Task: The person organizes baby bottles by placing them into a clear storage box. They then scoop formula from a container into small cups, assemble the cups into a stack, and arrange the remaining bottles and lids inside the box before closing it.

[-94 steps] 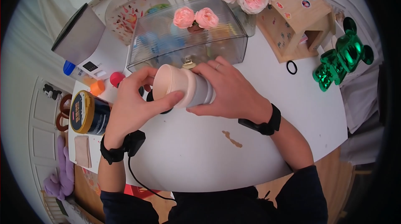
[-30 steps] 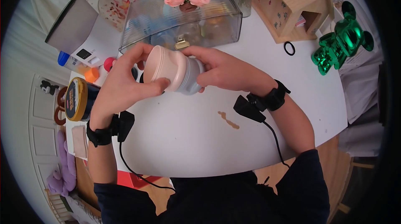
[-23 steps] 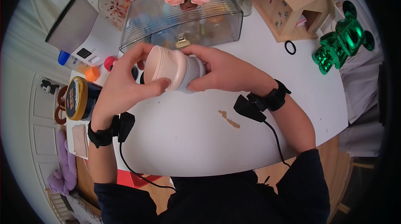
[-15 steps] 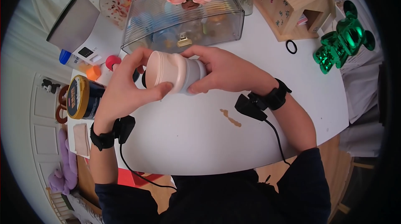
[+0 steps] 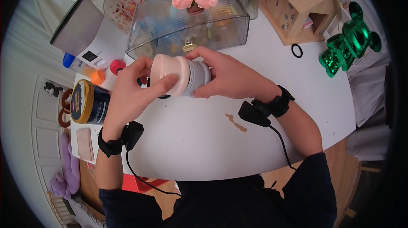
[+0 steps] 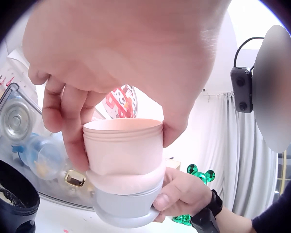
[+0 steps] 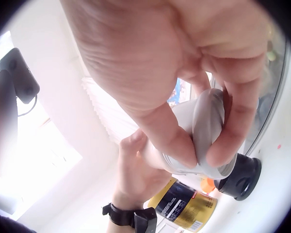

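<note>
L hand [image 5: 132,93], wrist btwn 7 & 8 o'clock of the pink-&-grey stacking container [image 5: 186,73], had thumb on near side, fingers on far side: grip spread to cup width, holding the pink section [image 5: 167,63]. R hand [image 5: 236,76], wrist btwn 3 & 4, had its grip curled round the grey base [image 5: 199,78]. Container was over the tabletop [image 5: 187,147], tilted, mouth facing approx 9.

Clear box [image 5: 170,43] w/ gold clasp [image 5: 189,46] stood close at 12, just beyond both hands. Black cup [image 7: 241,179] was nearby, mostly hidden by L hand in head view. Navy-&-gold tub [image 5: 90,102] btwn 8 & 9; wooden house [image 5: 295,11] at 2; green bear figurine [image 5: 352,41] just before 3.
</note>
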Tool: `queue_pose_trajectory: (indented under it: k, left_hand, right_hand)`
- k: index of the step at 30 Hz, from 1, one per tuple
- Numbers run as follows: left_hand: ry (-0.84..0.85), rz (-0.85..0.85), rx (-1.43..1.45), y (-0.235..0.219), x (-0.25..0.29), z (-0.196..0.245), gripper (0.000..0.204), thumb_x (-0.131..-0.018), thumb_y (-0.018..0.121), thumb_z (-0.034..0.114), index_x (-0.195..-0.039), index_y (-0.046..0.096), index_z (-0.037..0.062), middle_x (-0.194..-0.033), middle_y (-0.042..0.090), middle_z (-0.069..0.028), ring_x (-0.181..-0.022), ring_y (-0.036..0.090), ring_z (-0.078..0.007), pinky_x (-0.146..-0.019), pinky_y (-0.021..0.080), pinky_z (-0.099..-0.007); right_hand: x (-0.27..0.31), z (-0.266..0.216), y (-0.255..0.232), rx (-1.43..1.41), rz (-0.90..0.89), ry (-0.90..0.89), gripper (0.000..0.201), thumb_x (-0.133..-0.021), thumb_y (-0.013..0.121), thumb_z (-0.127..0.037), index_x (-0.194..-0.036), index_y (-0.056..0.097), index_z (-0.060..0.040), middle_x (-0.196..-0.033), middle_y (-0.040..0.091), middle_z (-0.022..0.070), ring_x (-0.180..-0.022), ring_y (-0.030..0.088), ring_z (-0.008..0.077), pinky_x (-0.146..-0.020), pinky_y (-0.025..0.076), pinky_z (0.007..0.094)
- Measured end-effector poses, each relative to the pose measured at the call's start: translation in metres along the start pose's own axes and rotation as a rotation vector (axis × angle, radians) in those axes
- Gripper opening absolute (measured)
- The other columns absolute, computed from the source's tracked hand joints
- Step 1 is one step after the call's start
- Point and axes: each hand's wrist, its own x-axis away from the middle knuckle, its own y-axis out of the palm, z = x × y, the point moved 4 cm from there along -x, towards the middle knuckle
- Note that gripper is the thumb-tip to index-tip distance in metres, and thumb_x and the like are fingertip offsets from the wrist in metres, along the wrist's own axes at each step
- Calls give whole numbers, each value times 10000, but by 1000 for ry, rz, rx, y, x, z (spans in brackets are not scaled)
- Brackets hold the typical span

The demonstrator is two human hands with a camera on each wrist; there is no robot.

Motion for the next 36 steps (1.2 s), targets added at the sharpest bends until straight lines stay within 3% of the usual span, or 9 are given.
queue_pose_trajectory:
  k: [16,22,25,29,36]
  left_hand:
    - [-161,122,-120,4,0,6,600,-953,815,512,-1103,765,-67,-863,780,-94,-786,703,-125,-753,534,-281]
    - [-106,107,-72,5,1,5,564,-950,827,475,-1135,760,-53,-866,772,-75,-803,698,-115,-775,527,-274]
    - [-70,94,-69,6,4,6,549,-946,831,456,-1184,747,-32,-870,754,-53,-801,667,-104,-767,507,-268]
    - [-5,14,-20,4,2,4,546,-909,842,392,-1274,704,10,-885,721,-21,-863,576,-104,-848,468,-292]
    - [107,-12,-82,-5,7,3,717,-751,852,255,-1414,648,73,-1052,696,-45,-981,579,-155,-951,457,-324]
  right_hand:
    - [9,-20,9,264,220,-91,625,-784,785,-50,-1330,487,15,-1103,706,297,-1019,716,488,-850,562,502]
    - [8,-16,10,305,265,-175,613,-784,791,-53,-1313,487,11,-1150,708,299,-1068,706,511,-878,564,518]
    - [9,-19,10,280,238,-134,619,-780,796,-60,-1314,491,13,-1140,714,297,-1061,713,502,-878,569,516]
    - [9,-19,10,281,220,-103,637,-776,809,-80,-1321,493,16,-1118,726,295,-1042,731,482,-864,575,508]
    - [9,-19,9,228,134,-72,672,-769,824,-124,-1339,497,14,-1096,733,297,-991,750,458,-847,579,483]
